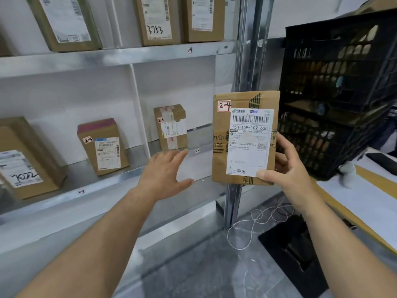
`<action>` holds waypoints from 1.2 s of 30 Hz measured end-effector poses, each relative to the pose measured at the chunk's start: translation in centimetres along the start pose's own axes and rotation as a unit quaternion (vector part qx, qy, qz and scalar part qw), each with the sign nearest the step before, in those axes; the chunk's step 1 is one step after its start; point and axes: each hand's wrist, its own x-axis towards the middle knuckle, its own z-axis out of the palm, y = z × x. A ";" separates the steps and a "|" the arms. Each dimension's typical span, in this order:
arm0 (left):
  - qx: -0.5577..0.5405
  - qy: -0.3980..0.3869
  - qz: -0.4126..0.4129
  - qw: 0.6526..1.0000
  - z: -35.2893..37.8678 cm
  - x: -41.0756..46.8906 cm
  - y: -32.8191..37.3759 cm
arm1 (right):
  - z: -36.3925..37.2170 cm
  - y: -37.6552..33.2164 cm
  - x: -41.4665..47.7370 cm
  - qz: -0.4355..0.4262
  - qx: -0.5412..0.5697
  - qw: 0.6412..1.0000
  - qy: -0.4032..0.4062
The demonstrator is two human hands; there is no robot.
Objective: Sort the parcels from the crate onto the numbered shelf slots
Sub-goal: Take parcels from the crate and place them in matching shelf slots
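Right hand (285,166) gripped the edge of a parcel (245,138) marked 2-4, parcel held upright just left of the black crate (335,82), left hand (163,173) spread wide and empty, farther left of the crate

- Upper shelf (107,61), top of the frame: a leaning parcel (64,22), a parcel marked 3753 (158,20) and a third parcel (204,18) just beside it.
- Lower shelf (96,183), centre left: a parcel marked 7022 (25,160), a parcel tagged 2-3 (103,147) and a parcel tagged 2-4 (171,127), each apart.
- White table (369,203), right edge: a black crate (337,93).
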 end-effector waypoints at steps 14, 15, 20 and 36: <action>-0.087 -0.003 -0.062 0.994 5.4 11.9 -2.9 | -1.1 4.9 14.4 0.023 -0.053 0.997 -0.051; -0.113 -0.003 -0.069 0.991 5.8 12.6 -2.9 | -1.1 5.5 15.2 0.024 -0.053 0.997 -0.054; -0.309 -0.040 -0.095 0.945 7.8 15.8 -1.5 | -1.0 8.1 19.0 0.047 -0.035 0.995 -0.076; -0.413 0.085 -0.303 0.855 12.8 27.1 1.6 | 3.1 17.9 35.3 0.063 -0.189 0.961 -0.191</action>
